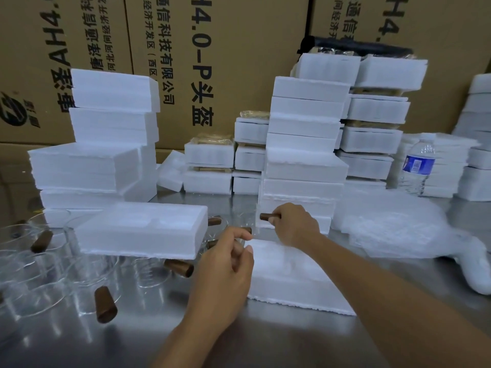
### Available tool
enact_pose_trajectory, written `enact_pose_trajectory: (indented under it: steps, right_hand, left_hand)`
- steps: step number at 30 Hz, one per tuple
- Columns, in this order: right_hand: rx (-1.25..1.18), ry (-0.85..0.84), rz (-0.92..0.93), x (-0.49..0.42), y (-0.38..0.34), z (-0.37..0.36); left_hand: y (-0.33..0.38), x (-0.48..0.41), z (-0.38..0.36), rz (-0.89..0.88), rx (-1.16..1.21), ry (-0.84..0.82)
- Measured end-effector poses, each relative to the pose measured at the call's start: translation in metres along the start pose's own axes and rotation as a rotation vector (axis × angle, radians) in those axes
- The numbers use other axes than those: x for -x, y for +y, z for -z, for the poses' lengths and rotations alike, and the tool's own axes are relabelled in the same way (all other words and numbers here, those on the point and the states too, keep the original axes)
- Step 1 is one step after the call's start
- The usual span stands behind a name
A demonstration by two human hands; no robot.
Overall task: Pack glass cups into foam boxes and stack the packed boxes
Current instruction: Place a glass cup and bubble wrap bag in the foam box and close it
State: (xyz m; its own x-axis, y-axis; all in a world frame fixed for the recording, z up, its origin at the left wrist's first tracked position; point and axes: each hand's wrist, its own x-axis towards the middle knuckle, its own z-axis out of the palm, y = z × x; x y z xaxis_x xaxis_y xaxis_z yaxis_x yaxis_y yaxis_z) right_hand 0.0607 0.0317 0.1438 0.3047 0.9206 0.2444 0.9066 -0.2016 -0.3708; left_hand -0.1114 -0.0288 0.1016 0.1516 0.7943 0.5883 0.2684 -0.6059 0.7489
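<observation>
Glass cups: we see clear glass cups standing close together on the left side of the metal table; the glass is see-through and shiny
Brown handles: each cup has one of the short brown handles, shaped like a little wooden peg that sticks out from its side
Left hand: our left hand has curled fingers, and the thumb and a finger pinch the pinched handle of a cup; that cup's glass is so clear we can hardly see it
Right hand: our right hand is closed round the gripped handle, whose brown tip pokes out to the left of the fist; we cannot tell where its cup is
Flat foam box: the white flat foam box lies on the table just right of our left hand and under our right arm; its edges look rough and crumbly
Tilted foam box: the tilted foam box rests on top of some cups, just left of our left hand
Left pile: the left pile of white foam boxes stands behind the cups
Tall pile: the tall pile stands right behind our right hand
Other things: a water bottle and crumpled bubble wrap are on the right, and big cardboard boxes fill the back
</observation>
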Motion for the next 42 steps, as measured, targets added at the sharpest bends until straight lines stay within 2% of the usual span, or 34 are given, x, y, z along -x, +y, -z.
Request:
enact_pose_trajectory:
  steps: [2, 5, 7, 10, 13, 18, 22, 24, 26, 29, 31, 34, 39, 42]
  right_hand:
    - [-0.121, 0.086, 0.011, 0.005, 0.005, 0.010]
    - [-0.539, 0.156, -0.001, 0.019, 0.016, 0.029]
    - [-0.766, 0.109, -0.008, 0.034, 0.025, 0.042]
    - [-0.893, 0.027, 0.053, 0.056, 0.042, 0.058]
    - [-0.833, -0.018, 0.161, 0.076, 0.056, 0.072]
    - [-0.684, -0.096, 0.301, 0.095, 0.063, 0.080]
    - [-0.663, -0.090, 0.307, 0.091, 0.071, 0.077]
    - [-0.667, -0.051, 0.262, 0.082, 0.084, 0.074]
    - [-0.601, 0.075, 0.170, 0.070, 0.103, 0.067]
    - [-0.300, 0.240, -0.060, 0.056, 0.139, 0.051]
    - [-0.147, 0.224, -0.197, 0.053, 0.159, 0.041]
    - [-0.094, 0.209, -0.314, 0.053, 0.169, 0.034]
    - [0.069, 0.201, -0.337, 0.050, 0.168, 0.033]
    - [0.077, 0.212, -0.342, 0.049, 0.166, 0.035]
  left_hand:
    - [0.000, 0.000, 0.000, 0.030, 0.031, -0.006]
    - [0.003, -0.001, -0.003, 0.103, 0.111, 0.017]
    - [0.007, -0.003, -0.004, 0.174, 0.233, 0.034]
    - [0.016, -0.008, -0.005, 0.262, 0.373, 0.042]
    - [0.031, -0.014, -0.010, 0.394, 0.563, 0.054]
    - [0.058, -0.016, -0.032, 0.577, 0.875, -0.151]
    - [0.063, -0.013, -0.043, 0.673, 1.104, -0.092]
    - [0.056, -0.014, -0.042, 0.675, 1.144, -0.053]
    - [0.047, -0.014, -0.038, 0.658, 1.172, -0.021]
    - [0.036, -0.014, -0.031, 0.639, 1.220, 0.021]
    - [0.034, -0.015, -0.029, 0.627, 1.233, 0.031]
    - [0.034, -0.015, -0.031, 0.572, 1.245, 0.008]
    - [0.038, -0.014, -0.033, 0.509, 1.290, -0.018]
    - [0.039, -0.015, -0.033, 0.516, 1.296, -0.010]
